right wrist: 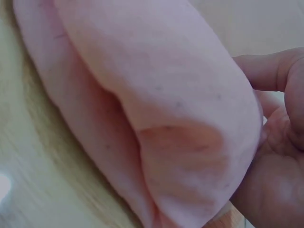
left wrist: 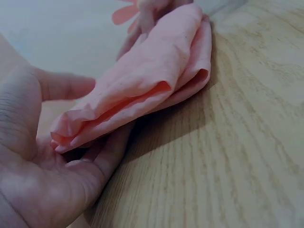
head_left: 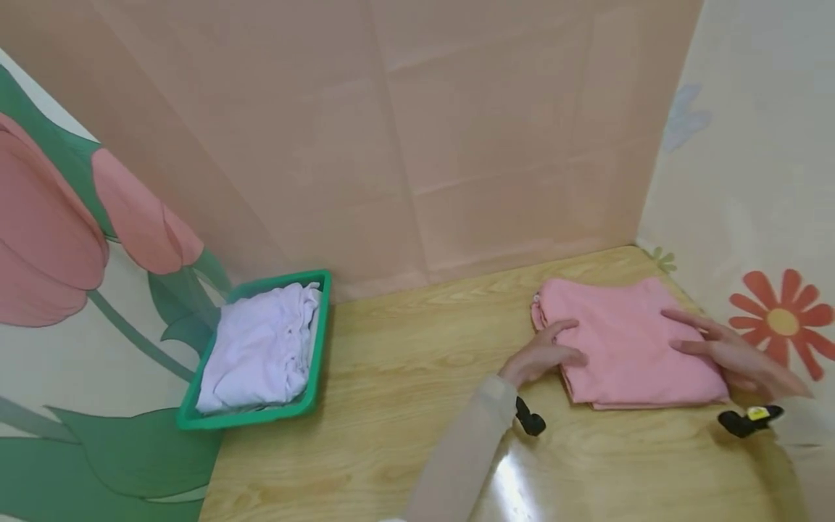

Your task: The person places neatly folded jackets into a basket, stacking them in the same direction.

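Observation:
A folded pink garment [head_left: 626,341] lies on the right side of the wooden table, its layers stacked and a small button-like spot at the far left corner. My left hand [head_left: 541,354] holds its left edge; in the left wrist view the thumb [left wrist: 69,86] is at the top and fingers pass beneath the cloth [left wrist: 137,80]. At the opposite edge my right hand [head_left: 737,355] holds the garment, with thumb and a finger over the top in the head view. The right wrist view shows the pink folds [right wrist: 156,95] close up, partly covering that hand [right wrist: 280,118].
A green tray [head_left: 317,348] stands at the table's left, holding a folded lavender garment [head_left: 254,348] with buttons. Behind the table [head_left: 391,377] hangs a pinkish-brown sheet [head_left: 404,145]. A wall with a red flower [head_left: 783,322] borders the right side.

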`<action>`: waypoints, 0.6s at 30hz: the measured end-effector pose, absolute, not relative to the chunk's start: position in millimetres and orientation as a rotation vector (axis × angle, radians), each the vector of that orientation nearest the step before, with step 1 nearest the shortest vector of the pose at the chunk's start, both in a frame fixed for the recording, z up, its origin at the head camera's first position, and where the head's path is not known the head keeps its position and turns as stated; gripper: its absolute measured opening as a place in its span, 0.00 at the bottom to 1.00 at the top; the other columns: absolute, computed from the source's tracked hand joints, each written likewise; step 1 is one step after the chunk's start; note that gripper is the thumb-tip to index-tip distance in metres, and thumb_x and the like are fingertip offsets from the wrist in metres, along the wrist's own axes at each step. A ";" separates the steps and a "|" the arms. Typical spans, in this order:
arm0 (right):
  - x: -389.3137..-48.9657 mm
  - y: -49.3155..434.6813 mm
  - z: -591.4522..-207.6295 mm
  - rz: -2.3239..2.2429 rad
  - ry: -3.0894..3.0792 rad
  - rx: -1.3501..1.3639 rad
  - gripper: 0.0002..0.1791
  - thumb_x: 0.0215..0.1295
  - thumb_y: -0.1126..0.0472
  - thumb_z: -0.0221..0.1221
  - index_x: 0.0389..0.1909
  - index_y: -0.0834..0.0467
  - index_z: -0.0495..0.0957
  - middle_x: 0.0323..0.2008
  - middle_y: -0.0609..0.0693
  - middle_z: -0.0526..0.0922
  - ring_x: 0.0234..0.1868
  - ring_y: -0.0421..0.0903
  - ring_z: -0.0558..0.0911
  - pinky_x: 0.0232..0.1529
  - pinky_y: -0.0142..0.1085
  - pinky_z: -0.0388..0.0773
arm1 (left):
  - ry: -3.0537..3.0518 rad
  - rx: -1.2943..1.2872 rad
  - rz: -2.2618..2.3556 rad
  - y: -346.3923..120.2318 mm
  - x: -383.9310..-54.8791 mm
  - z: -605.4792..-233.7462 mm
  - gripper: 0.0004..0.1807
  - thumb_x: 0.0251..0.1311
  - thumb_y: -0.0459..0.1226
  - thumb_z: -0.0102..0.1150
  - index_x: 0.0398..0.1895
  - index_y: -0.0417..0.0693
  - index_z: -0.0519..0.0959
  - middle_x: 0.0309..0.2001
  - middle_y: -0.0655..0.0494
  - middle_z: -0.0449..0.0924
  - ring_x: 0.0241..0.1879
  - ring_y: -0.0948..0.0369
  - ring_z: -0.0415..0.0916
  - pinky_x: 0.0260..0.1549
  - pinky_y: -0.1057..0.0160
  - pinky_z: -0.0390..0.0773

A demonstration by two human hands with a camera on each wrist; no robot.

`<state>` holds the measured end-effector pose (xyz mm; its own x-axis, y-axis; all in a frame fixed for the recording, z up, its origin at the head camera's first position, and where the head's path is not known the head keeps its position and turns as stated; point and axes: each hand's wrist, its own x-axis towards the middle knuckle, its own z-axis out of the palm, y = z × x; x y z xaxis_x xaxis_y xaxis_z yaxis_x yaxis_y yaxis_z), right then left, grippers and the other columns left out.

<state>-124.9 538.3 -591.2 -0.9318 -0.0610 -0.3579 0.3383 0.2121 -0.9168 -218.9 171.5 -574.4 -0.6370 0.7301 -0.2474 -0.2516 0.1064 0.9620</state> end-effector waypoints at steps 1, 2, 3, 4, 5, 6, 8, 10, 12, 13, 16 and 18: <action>-125.5 536.8 -590.9 -1.772 2.168 0.264 0.43 0.84 0.50 0.54 0.87 0.30 0.40 0.85 0.43 0.15 0.79 0.68 0.32 0.53 0.32 0.78 | 1.637 0.484 1.646 170.7 -218.3 -575.8 0.38 0.68 0.31 0.67 0.79 0.66 0.69 0.58 0.55 0.85 0.49 0.62 0.86 0.56 0.62 0.83; -125.3 535.6 -591.0 -1.765 2.179 0.256 0.43 0.84 0.49 0.54 0.87 0.30 0.40 0.85 0.44 0.14 0.80 0.66 0.33 0.52 0.34 0.79 | 1.649 0.488 1.657 169.7 -217.4 -576.7 0.37 0.69 0.32 0.66 0.79 0.65 0.70 0.61 0.56 0.83 0.51 0.62 0.86 0.57 0.62 0.83; -125.1 534.4 -591.2 -1.759 2.188 0.259 0.43 0.83 0.49 0.55 0.87 0.28 0.40 0.85 0.44 0.14 0.78 0.65 0.46 0.47 0.36 0.82 | 1.676 0.493 1.665 168.7 -216.1 -577.4 0.36 0.70 0.33 0.66 0.78 0.64 0.70 0.64 0.58 0.80 0.51 0.63 0.85 0.56 0.62 0.83; -124.7 533.2 -590.9 -1.758 2.188 0.255 0.43 0.83 0.49 0.55 0.86 0.28 0.40 0.84 0.42 0.14 0.79 0.60 0.46 0.48 0.35 0.81 | 1.704 0.492 1.672 168.2 -214.8 -578.3 0.35 0.70 0.33 0.65 0.78 0.64 0.71 0.66 0.61 0.77 0.50 0.65 0.84 0.55 0.63 0.83; -124.3 531.4 -590.1 -1.758 2.189 0.251 0.43 0.83 0.49 0.55 0.86 0.27 0.40 0.84 0.41 0.14 0.80 0.58 0.44 0.55 0.37 0.79 | 1.726 0.490 1.680 167.8 -213.5 -578.9 0.35 0.70 0.33 0.65 0.78 0.64 0.71 0.69 0.61 0.74 0.48 0.65 0.84 0.52 0.64 0.84; -124.7 529.5 -589.5 -1.752 2.195 0.238 0.43 0.83 0.49 0.55 0.86 0.27 0.40 0.84 0.43 0.13 0.82 0.55 0.43 0.56 0.35 0.78 | 1.743 0.480 1.692 167.3 -212.0 -578.8 0.35 0.69 0.31 0.64 0.78 0.64 0.71 0.69 0.59 0.75 0.43 0.66 0.83 0.48 0.65 0.84; -125.1 525.8 -587.2 -1.746 2.215 0.202 0.43 0.84 0.50 0.55 0.86 0.27 0.40 0.85 0.42 0.15 0.81 0.51 0.44 0.51 0.26 0.76 | 1.755 0.451 1.726 165.9 -210.3 -577.4 0.39 0.66 0.26 0.64 0.78 0.64 0.71 0.67 0.57 0.75 0.33 0.68 0.78 0.38 0.67 0.83; -126.9 522.0 -584.0 -1.766 2.201 0.166 0.44 0.84 0.52 0.54 0.86 0.28 0.39 0.85 0.38 0.16 0.83 0.51 0.28 0.56 0.22 0.69 | 1.766 0.423 1.752 164.6 -209.3 -574.9 0.43 0.62 0.23 0.63 0.78 0.66 0.71 0.67 0.56 0.74 0.26 0.68 0.72 0.31 0.69 0.80; -128.1 517.9 -579.8 -1.748 2.234 0.145 0.43 0.84 0.52 0.54 0.87 0.29 0.39 0.85 0.37 0.18 0.83 0.52 0.29 0.50 0.20 0.70 | 1.771 0.394 1.777 162.5 -208.8 -571.8 0.47 0.59 0.19 0.63 0.78 0.67 0.71 0.70 0.52 0.72 0.24 0.67 0.69 0.26 0.70 0.78; -128.4 515.9 -577.3 -1.736 2.254 0.135 0.43 0.84 0.52 0.54 0.87 0.29 0.39 0.85 0.37 0.19 0.83 0.48 0.30 0.49 0.20 0.69 | 1.777 0.383 1.786 161.3 -209.0 -570.3 0.48 0.57 0.18 0.63 0.78 0.68 0.71 0.72 0.53 0.69 0.24 0.67 0.70 0.26 0.70 0.78; -129.3 508.8 -569.6 -1.692 2.337 0.120 0.43 0.84 0.52 0.54 0.87 0.30 0.40 0.86 0.37 0.22 0.79 0.37 0.52 0.48 0.22 0.73 | 1.799 0.371 1.804 155.5 -210.0 -565.5 0.50 0.56 0.17 0.63 0.78 0.70 0.72 0.77 0.51 0.64 0.25 0.66 0.71 0.25 0.70 0.78; -130.3 503.2 -564.0 -1.682 2.384 0.102 0.43 0.84 0.53 0.54 0.87 0.31 0.41 0.87 0.37 0.26 0.67 0.27 0.62 0.49 0.25 0.77 | 1.807 0.377 1.821 150.6 -211.6 -562.6 0.50 0.55 0.17 0.64 0.78 0.69 0.72 0.79 0.51 0.62 0.28 0.65 0.72 0.25 0.70 0.78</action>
<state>-130.3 503.2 -564.0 -0.9731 -0.0703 -0.2195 0.1832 0.3420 -0.9217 -211.6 150.6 -562.6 -0.8143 0.5538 -0.1736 -0.1778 0.0465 0.9830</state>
